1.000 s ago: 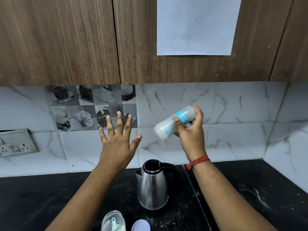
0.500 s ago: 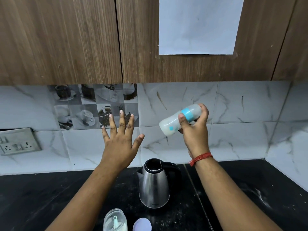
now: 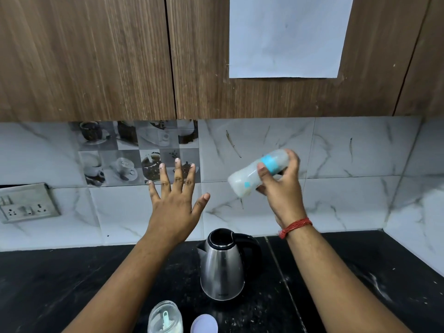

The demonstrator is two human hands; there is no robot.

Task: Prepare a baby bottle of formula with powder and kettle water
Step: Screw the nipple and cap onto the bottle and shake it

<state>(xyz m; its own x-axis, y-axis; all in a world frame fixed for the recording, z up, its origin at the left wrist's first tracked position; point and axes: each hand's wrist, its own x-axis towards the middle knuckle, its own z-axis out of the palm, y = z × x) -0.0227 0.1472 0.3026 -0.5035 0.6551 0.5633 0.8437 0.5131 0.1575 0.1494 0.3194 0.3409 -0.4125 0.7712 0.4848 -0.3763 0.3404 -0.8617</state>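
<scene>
My right hand [image 3: 282,188] grips a baby bottle [image 3: 254,174] with a blue band, held nearly sideways in the air in front of the wall tiles; milky white liquid shows inside it. My left hand [image 3: 176,203] is raised beside it, fingers spread and straight, holding nothing. Below them a steel kettle [image 3: 222,265] with a black handle stands on the black counter [image 3: 360,284], its lid open. An open jar of white powder [image 3: 164,318] with a scoop inside sits at the bottom edge, its round lid [image 3: 204,324] lying beside it.
Wooden wall cabinets [image 3: 96,56] hang overhead, with a white paper sheet [image 3: 288,34] stuck on one door. A socket panel [image 3: 26,205] is on the tiled wall at the left. The counter meets a side wall at the right.
The bottle in my right hand has shifted slightly up and to the right, then down a little, staying tilted sideways. My left hand stays raised and spread.
</scene>
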